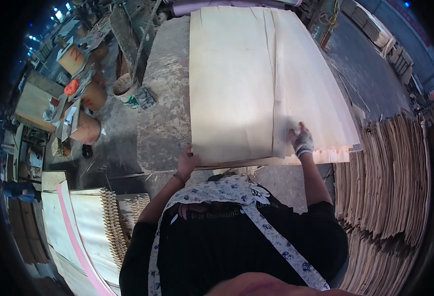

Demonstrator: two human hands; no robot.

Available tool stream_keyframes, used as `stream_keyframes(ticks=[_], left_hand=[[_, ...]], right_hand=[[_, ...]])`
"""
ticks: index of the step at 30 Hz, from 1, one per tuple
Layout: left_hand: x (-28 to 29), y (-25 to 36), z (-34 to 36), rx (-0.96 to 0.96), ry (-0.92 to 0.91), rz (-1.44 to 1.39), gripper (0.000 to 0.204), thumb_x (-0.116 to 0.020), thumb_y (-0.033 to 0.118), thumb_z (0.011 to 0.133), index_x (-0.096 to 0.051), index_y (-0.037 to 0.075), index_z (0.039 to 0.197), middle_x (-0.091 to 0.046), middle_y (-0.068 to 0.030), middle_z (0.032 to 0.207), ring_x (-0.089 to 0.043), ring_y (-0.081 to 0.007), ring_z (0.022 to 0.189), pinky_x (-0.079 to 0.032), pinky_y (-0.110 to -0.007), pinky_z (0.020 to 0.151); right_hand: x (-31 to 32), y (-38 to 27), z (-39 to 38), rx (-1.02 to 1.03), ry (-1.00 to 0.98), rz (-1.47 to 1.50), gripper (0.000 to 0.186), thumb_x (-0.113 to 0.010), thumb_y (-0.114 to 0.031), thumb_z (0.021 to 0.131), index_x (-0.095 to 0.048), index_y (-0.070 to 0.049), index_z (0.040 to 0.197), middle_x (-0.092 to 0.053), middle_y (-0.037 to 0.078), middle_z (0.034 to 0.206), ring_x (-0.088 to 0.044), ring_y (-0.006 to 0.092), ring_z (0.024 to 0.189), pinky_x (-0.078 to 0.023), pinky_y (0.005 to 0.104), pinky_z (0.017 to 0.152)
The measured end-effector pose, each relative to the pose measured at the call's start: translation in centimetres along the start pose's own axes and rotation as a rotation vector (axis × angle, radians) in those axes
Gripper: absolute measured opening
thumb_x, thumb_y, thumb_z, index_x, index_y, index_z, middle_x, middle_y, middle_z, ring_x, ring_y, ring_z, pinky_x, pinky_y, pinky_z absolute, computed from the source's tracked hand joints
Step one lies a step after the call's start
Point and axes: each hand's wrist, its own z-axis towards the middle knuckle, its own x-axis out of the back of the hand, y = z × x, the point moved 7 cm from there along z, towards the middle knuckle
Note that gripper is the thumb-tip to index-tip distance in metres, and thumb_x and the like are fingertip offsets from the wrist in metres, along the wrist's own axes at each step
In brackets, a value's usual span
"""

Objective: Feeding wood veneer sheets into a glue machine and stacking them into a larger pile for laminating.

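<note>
A broad pale sheet of wood veneer (pixel 232 84) lies on the work table, its right edge rippled. It overlaps more veneer sheets (pixel 313 93) fanned out to the right. At the near left corner, the bare fingers of my left hand (pixel 188 161) are closed on the sheet's edge, some of them hidden. My right hand (pixel 302 141), in a pale glove with fingertips showing, rests over the right-hand sheets beside the overlap. Its thumb and forefinger stand apart, with nothing visible between them.
The table's worn grey surface (pixel 165 93) shows on the left, with a bucket (pixel 124 85) beyond it. Tall veneer stacks (pixel 385 172) stand close on my right. Another pale stack with a pink strip (pixel 74 212) is at lower left. Round drums (pixel 86 129) stand farther left.
</note>
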Motion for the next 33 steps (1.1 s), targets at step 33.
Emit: stream_keyframes(ticks=[33], left_hand=[[1.4, 4.7, -0.3, -0.198, 0.219, 0.212, 0.026, -0.057, 0.004, 0.083, -0.06, 0.002, 0.109, -0.063, -0.0024, 0.081, -0.056, -0.0071, 0.07, -0.046, -0.023, 0.062]], right_hand=[[4.2, 1.9, -10.3, -0.133, 0.096, 0.757, 0.069, -0.068, -0.014, 0.077, -0.032, -0.004, 0.136, -0.054, 0.012, 0.108, -0.054, 0.0177, 0.091, -0.049, 0.0312, 0.075]])
